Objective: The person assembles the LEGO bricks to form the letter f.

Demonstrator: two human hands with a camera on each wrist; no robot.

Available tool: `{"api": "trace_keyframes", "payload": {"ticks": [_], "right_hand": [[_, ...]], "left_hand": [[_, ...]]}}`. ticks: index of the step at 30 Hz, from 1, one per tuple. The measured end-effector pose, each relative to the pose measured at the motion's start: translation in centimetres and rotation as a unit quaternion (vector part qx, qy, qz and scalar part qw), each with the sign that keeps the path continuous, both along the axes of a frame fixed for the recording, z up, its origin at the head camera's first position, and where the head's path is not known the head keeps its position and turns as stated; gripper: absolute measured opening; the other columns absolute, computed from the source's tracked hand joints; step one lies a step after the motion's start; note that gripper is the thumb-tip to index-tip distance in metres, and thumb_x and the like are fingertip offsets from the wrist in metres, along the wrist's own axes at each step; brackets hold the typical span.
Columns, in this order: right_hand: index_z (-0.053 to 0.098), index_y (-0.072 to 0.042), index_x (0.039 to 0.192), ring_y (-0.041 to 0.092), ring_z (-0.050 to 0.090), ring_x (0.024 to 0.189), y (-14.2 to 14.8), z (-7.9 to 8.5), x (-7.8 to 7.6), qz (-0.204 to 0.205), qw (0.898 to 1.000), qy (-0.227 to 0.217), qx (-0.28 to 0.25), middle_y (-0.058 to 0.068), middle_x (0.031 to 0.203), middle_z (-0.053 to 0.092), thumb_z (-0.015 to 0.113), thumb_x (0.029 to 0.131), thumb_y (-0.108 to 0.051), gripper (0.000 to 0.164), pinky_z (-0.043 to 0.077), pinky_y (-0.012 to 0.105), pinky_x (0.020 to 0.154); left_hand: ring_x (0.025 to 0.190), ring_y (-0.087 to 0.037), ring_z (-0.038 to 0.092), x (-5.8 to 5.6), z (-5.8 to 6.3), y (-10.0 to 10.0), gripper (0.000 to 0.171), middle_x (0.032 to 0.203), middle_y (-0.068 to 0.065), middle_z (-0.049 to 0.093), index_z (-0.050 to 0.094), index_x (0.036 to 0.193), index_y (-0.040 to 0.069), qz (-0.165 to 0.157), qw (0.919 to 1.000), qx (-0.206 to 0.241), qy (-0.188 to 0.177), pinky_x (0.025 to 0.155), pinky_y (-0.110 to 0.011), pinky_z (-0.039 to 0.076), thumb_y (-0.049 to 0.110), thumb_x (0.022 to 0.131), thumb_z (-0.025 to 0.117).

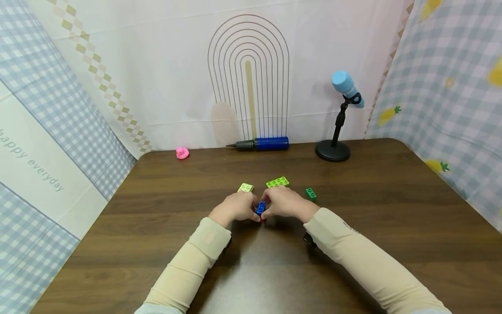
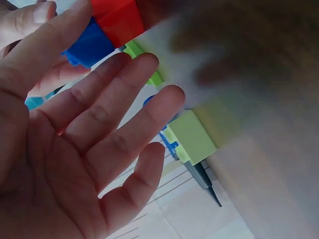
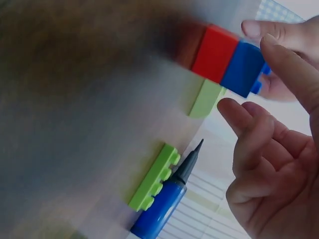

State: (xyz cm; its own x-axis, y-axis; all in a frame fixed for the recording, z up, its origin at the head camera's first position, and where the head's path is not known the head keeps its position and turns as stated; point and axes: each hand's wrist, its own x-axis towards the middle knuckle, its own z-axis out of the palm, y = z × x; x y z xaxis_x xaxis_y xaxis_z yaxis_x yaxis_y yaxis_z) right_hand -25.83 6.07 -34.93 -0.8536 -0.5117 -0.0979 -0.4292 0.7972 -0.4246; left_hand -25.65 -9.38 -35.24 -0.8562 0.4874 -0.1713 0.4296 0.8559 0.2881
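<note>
A blue brick (image 1: 260, 207) sits on a red brick (image 3: 215, 54) at the middle of the table. My left hand (image 1: 238, 206) holds the blue brick from the left between thumb and index finger, its other fingers spread. From the right, my right hand (image 1: 286, 202) has thumb and index finger about the same brick. A pale green brick (image 1: 245, 187) lies just beyond my left hand. Past the right hand lies a long lime green brick (image 1: 277, 182), partly hidden by it. A small dark green brick (image 1: 310, 194) lies farther right.
Along the table's back edge are a pink rubber duck (image 1: 182, 153), a blue hand pump (image 1: 270, 143) with a dark nozzle, and a black stand (image 1: 332, 150) holding a light blue object (image 1: 346, 85). Printed cloth hangs behind and at both sides of the wooden table (image 1: 251, 279).
</note>
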Motion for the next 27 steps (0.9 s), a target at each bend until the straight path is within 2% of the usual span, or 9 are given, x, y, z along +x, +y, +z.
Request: {"api": "trace_keyframes", "payload": {"ticks": [6,11,14,21,27], "right_hand": [[0.062,-0.006,0.099,0.013,0.056,0.083,1.0,0.2,-0.6,-0.011,1.000,-0.006,-0.010,0.000,0.090,0.061,0.074,0.069,-0.026,0.038,0.044,0.033,0.075],[0.061,-0.005,0.101,0.014,0.056,0.085,1.9,-0.2,-1.0,-0.022,1.000,-0.008,-0.005,0.001,0.093,0.061,0.071,0.072,-0.022,0.035,0.043,0.034,0.077],[0.061,-0.005,0.101,0.016,0.056,0.085,2.4,-0.5,-1.2,-0.025,1.000,0.003,0.009,0.001,0.093,0.061,0.070,0.074,-0.021,0.033,0.044,0.036,0.075],[0.059,-0.007,0.108,0.022,0.054,0.091,3.0,-0.7,-2.6,-0.041,0.994,0.062,0.078,0.006,0.102,0.058,0.065,0.078,-0.022,0.034,0.043,0.041,0.073],[0.057,-0.004,0.111,0.024,0.050,0.095,3.1,-0.7,-4.5,-0.057,0.987,0.088,0.119,0.010,0.105,0.054,0.062,0.080,-0.018,0.034,0.042,0.042,0.073]], "left_hand": [[0.075,-0.010,0.054,0.1,0.4,0.0,0.039,0.082,0.005,0.061,0.063,0.101,0.014,0.006,1.0000,-0.002,0.007,0.067,-0.033,0.043,0.032,0.068,0.073],[0.080,-0.010,0.055,0.2,0.7,0.1,0.040,0.089,0.003,0.062,0.062,0.104,0.013,0.001,0.9999,0.008,0.009,0.070,-0.033,0.043,0.031,0.069,0.072],[0.076,-0.010,0.054,0.3,0.8,0.1,0.037,0.085,0.004,0.061,0.064,0.100,0.013,0.000,0.9999,0.010,0.012,0.068,-0.031,0.043,0.030,0.069,0.073],[0.062,-0.011,0.047,0.6,1.0,0.5,0.023,0.064,0.008,0.052,0.062,0.077,0.016,-0.004,0.9991,-0.016,0.039,0.056,-0.030,0.039,0.032,0.066,0.075],[0.061,-0.011,0.046,0.7,1.2,1.0,0.025,0.061,0.006,0.050,0.055,0.067,0.018,0.013,0.9987,-0.032,0.036,0.054,-0.031,0.037,0.032,0.064,0.076]]}}
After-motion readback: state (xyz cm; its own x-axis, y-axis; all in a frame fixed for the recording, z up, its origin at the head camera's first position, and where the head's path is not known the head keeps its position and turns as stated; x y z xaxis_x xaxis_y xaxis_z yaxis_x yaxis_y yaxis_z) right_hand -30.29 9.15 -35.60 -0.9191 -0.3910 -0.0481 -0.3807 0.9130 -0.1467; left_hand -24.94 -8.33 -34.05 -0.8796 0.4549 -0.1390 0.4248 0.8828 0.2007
